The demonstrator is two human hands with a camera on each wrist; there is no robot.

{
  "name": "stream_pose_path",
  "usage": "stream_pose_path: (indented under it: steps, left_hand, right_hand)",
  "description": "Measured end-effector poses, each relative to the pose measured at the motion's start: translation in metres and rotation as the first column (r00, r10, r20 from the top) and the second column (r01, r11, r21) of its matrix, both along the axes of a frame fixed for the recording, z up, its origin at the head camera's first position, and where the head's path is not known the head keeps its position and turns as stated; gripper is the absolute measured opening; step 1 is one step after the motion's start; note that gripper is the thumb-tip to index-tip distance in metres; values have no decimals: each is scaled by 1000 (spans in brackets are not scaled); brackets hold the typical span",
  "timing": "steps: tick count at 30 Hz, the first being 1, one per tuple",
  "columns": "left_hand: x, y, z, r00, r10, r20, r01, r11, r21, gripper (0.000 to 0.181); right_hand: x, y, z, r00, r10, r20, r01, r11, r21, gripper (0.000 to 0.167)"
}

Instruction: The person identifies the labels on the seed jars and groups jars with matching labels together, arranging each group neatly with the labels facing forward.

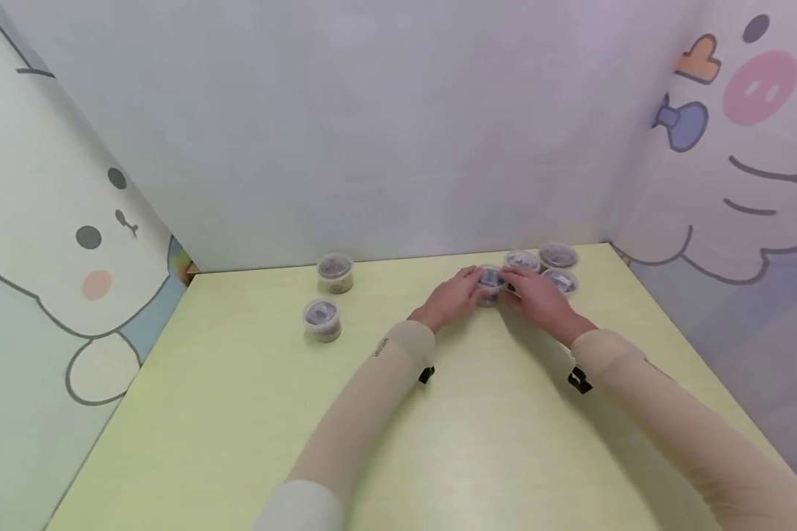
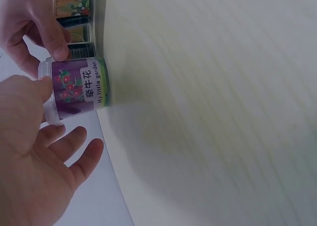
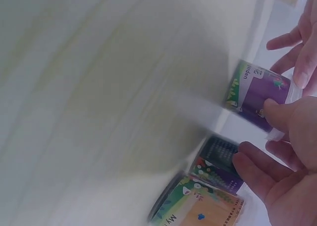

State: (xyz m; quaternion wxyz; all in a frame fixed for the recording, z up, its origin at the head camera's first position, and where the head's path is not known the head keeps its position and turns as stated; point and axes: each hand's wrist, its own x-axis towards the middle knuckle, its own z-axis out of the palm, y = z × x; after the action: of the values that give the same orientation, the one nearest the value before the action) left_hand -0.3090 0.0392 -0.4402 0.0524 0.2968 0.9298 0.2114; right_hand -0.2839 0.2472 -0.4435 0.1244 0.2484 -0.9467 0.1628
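Observation:
Between both hands is a small lidded plastic cup with a purple flower label reading "My little garden". My left hand pinches it by the lid edge from the left, its other fingers spread apart beside it in the left wrist view. From the other side my right hand pinches the same cup, thumb against its label. The cup is upright, its base at the table surface. Just right of it stand similar lidded cups: one at the back, one at the far right and one partly behind my right hand.
Toward the left of the yellow table stand two more lidded cups, one near the back edge and one in front of it. A pale wall rises behind the table, with cartoon-printed panels on both sides.

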Motion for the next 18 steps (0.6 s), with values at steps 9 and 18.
stream_pose_path:
  steps: [9, 18]
  left_hand:
    - [0, 3, 4, 1000, 30, 1, -30, 999, -43, 55]
    - [5, -10, -2, 997, -21, 79, 3, 975, 220, 54]
  right_hand:
    - [-6, 3, -1, 1000, 13, -26, -13, 1000, 5, 42]
    - [-9, 4, 7, 999, 52, 14, -52, 998, -38, 38]
